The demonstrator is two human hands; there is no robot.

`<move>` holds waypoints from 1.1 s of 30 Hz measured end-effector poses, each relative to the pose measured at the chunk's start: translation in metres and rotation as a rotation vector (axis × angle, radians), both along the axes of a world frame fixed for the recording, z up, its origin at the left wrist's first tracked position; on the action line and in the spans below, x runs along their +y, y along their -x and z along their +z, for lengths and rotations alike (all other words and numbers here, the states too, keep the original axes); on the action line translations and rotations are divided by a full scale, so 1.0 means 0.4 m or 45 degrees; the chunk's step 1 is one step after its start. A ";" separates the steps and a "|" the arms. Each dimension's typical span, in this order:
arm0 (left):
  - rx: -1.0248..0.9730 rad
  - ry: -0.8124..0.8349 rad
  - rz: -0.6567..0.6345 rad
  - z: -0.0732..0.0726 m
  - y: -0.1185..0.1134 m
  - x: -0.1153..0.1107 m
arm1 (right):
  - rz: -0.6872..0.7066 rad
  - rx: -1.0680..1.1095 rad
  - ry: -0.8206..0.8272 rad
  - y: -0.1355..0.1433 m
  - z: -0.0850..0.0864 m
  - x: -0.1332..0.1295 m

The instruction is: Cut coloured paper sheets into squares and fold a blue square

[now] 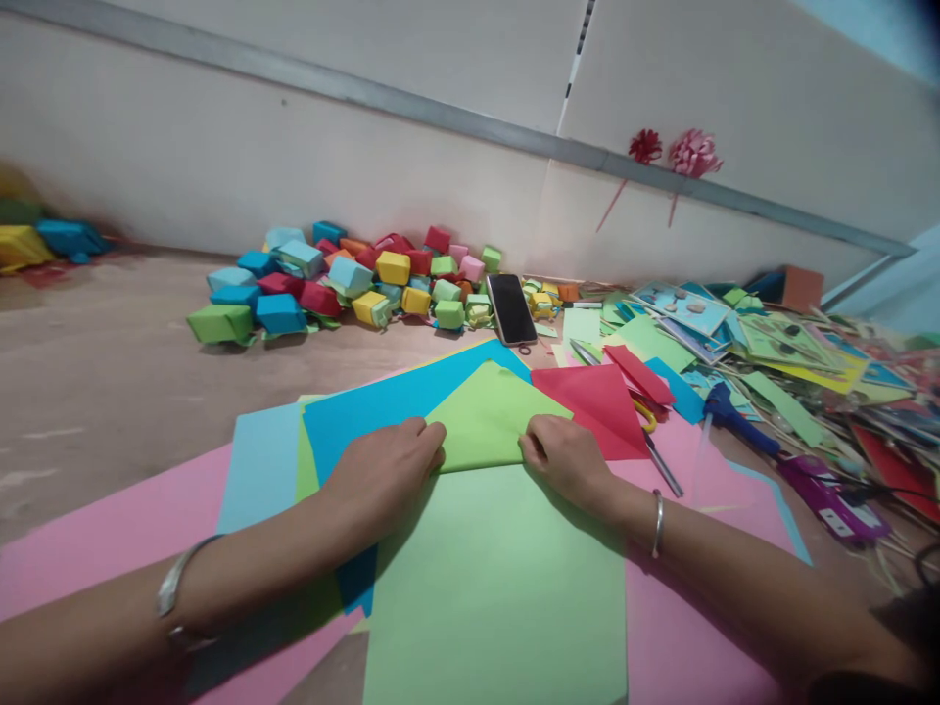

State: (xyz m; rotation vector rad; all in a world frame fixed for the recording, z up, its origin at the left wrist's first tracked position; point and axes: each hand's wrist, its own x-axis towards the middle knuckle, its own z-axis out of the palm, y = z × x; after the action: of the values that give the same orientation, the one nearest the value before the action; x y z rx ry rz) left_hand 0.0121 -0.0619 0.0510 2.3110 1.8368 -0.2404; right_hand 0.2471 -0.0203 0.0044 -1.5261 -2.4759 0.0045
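"What've I got, & where?"
"Green paper [495,419] mid-view, its near edge folded, atop a pale green sheet [499,587]. L hand [389,470] pinches the left end, R hand [569,458] the right."
"Tips, pls?"
"I'd pull evenly, line up edges b4 pressing, crease mid outward. Blue sheet [374,411]'s under it; red paper [602,406] sits right."

Lime-green paper [493,421] — folded into a triangle, point away — lies atop coloured sheets [499,587].
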 end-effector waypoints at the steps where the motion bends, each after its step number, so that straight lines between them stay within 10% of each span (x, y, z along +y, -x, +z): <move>1: -0.006 0.001 -0.008 -0.002 0.001 0.001 | -0.001 -0.003 0.004 0.000 0.001 -0.001; 12: -0.064 0.052 -0.011 -0.020 0.015 0.002 | 0.365 -0.138 -0.424 -0.014 -0.017 -0.005; 22: -0.142 0.178 -0.130 0.000 0.046 0.014 | 0.383 0.360 -0.050 -0.033 -0.013 -0.009; 33: -0.316 0.237 -0.052 0.020 0.057 0.045 | 0.291 0.024 -0.055 -0.016 0.007 -0.024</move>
State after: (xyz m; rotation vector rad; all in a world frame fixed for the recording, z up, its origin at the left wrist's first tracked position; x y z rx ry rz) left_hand -0.0107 -0.0440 0.0589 2.1449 1.5793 -0.1180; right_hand 0.2535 -0.0299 0.0073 -1.2133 -2.6025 0.0046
